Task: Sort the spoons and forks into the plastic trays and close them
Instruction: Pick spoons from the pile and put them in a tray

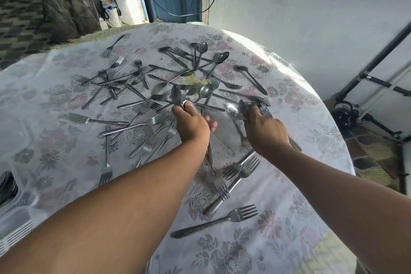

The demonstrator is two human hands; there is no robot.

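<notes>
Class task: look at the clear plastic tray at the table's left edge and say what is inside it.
Inside the plastic tray, dark stacked cutlery shows at the picture's edge, with fork tines in a nearer compartment. The frame cuts off the rest, so no count is possible.

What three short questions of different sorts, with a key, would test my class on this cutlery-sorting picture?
1. True or false: both hands hold spoons.
2. Multiple choice: the fork nearest the camera lies A) in a tray, B) on the floral tablecloth, C) in the left hand.
3. Fill in: the plastic trays sit at the table's ___ edge.

Key:
1. True: the left hand grips a spoon, and the right hand holds spoons.
2. B: the fork lies on the tablecloth.
3. Left: the plastic trays show there, one with forks inside.
</notes>
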